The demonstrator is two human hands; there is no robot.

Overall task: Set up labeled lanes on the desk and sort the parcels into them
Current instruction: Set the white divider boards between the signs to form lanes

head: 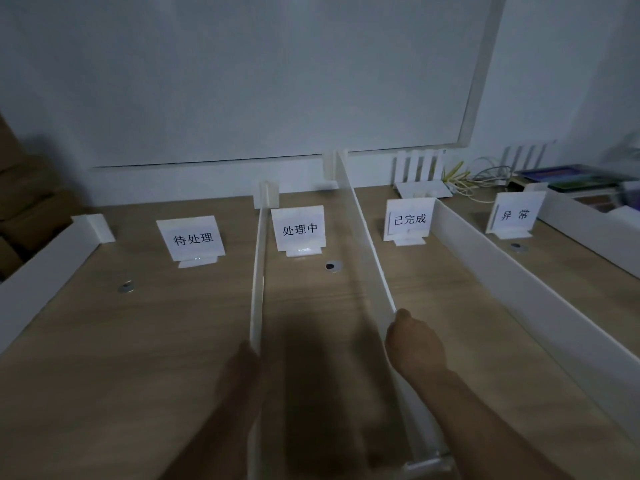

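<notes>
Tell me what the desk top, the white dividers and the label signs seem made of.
Tan flat desk top: likely matte wood-grain laminate; streaked grain shows. Long thin white divider panels: smooth plastic or foam board; thin uniform edges, unclear which. Square white label signs: printed paper on glossy, probably plastic, stands.

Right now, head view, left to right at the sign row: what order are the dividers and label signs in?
left edge wall, 待处理 sign, left divider, 处理中 sign, middle divider, 已完成 sign, right divider, 异常 sign, right edge wall.
</notes>
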